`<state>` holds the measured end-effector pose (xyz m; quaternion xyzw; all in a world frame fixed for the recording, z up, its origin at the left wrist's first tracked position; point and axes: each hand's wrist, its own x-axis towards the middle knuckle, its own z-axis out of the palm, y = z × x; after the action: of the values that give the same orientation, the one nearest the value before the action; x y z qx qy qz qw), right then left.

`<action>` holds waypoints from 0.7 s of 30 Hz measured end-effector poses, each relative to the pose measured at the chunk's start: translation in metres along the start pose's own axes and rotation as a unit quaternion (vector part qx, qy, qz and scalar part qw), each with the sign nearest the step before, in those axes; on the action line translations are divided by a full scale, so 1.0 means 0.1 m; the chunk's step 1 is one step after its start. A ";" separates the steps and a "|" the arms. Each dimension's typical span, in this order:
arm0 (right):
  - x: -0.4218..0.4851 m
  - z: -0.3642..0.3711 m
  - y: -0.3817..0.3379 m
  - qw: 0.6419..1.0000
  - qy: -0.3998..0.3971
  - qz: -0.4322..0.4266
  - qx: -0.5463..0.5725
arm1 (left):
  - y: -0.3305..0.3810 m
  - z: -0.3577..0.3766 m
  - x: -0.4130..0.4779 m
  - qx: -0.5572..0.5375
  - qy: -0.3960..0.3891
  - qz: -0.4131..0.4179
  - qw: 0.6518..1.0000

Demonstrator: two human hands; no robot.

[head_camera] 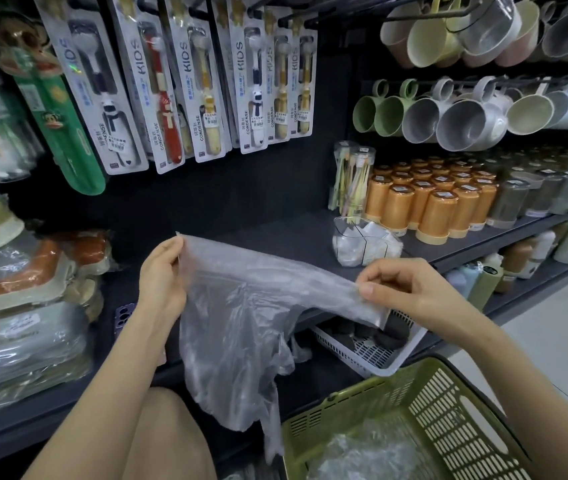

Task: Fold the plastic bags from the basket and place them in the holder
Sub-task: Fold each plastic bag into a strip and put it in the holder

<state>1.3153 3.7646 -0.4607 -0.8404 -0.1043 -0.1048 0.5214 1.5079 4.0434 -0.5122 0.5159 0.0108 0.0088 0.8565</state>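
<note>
Both hands are up in front of the shelf (286, 233), and the plastic bag (234, 306) is stretched between them in mid-air. The left hand (163, 271) is raised with its palm turned inward, forearm rising steeply from below, its fingers (171, 251) pinching the bag's upper left corner. The right hand (410, 289) comes in from the right, a little lower, wrist bent, thumb and fingers (367, 291) nipping the bag's other top edge while the remaining fingers curl loosely above. Between the two grips the top edge runs taut and slopes down to the right; the rest of the clear film hangs crumpled, its tail dangling beside the near corner of the green basket (466, 420). More clear bags (362, 452) lie in that basket at the lower right. Up on the shelf, beyond the right hand, stands the clear holder (345, 233) with white material inside, just beside the orange cups (431, 209).
</note>
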 end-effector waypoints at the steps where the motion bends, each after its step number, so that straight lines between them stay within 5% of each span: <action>1: 0.02 -0.03 0.04 0.999 -0.005 0.020 -0.038 | 0.02 0.00 0.02 -0.001 0.002 0.001 1.000; 9: 0.30 -0.14 0.32 0.980 0.101 0.043 -0.164 | -0.05 -0.01 0.15 0.122 0.028 0.059 0.990; 15: 0.85 -0.28 0.34 0.970 0.207 0.129 0.000 | -0.21 0.10 0.34 0.309 0.053 0.188 0.931; 18: 1.07 -0.22 0.45 0.941 0.294 0.138 -0.099 | -0.34 0.15 0.60 0.344 0.112 0.148 0.920; 21: 1.01 0.02 0.52 0.960 0.229 0.105 -0.120 | -0.49 0.16 0.86 0.378 0.168 0.080 0.907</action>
<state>1.4263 3.7510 -0.4773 -0.8567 0.1202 -0.2510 0.4344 1.5941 4.0090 -0.5486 0.7913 0.1152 0.1594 0.5789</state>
